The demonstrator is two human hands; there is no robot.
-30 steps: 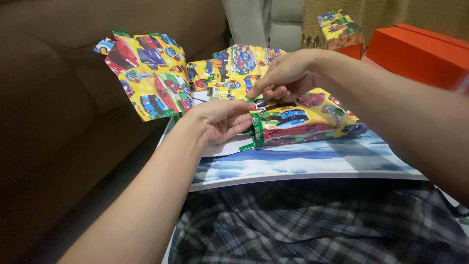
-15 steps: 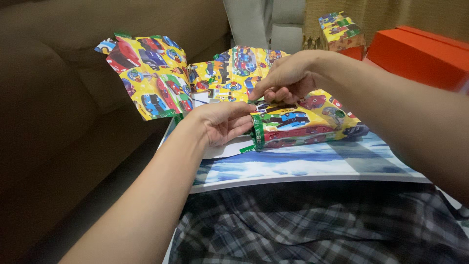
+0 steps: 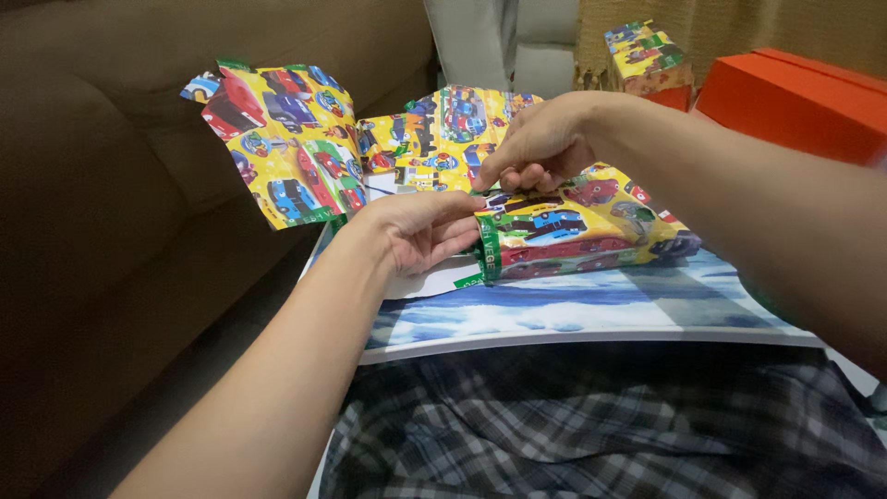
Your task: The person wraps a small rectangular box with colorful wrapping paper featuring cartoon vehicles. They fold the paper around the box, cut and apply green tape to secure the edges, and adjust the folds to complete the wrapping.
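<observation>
Yellow wrapping paper encloses a parcel under both hands' fingers.

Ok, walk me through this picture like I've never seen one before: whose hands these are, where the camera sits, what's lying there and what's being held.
There is no machine here. The camera is worn on a person's head and looks down, so both arms reaching in from the bottom belong to that person.

The left hand rests against the end of a small parcel wrapped in bright yellow paper printed with cartoon vehicles. The right hand pinches the paper along the parcel's top edge.

The parcel lies on a large glossy sheet with a blue and white picture, spread over the person's lap in plaid cloth. More of the same wrapping paper lies open behind, against a brown sofa. At the top right sit an orange box and another wrapped parcel.
</observation>
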